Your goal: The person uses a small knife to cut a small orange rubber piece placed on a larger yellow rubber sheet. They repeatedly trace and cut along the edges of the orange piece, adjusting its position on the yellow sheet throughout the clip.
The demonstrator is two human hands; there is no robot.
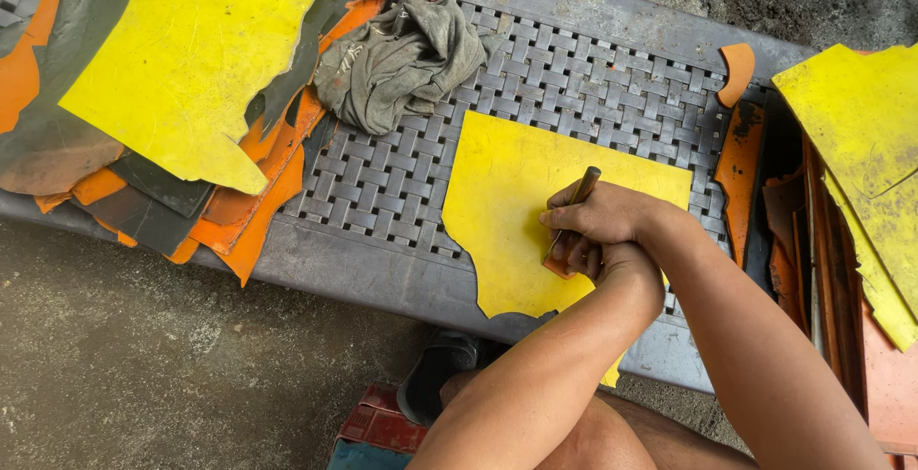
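The right hand [598,217] is gripping a slim brown metal tool [577,197], fingers closed around it. The left hand [612,264], its fingers hidden underneath, is pressing the flat yellow rubber sheet [507,212].

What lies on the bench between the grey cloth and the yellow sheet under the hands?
Nothing: in the head view, only bare woven bench surface separates the grey cloth from the yellow sheet.

A flat yellow sheet of rubbery material [512,212], jagged-edged with scooped cut-outs along its near side, lies on a grey woven-pattern bench. A slim brown metal-tipped cutting tool [575,204] stands tilted on its right part.
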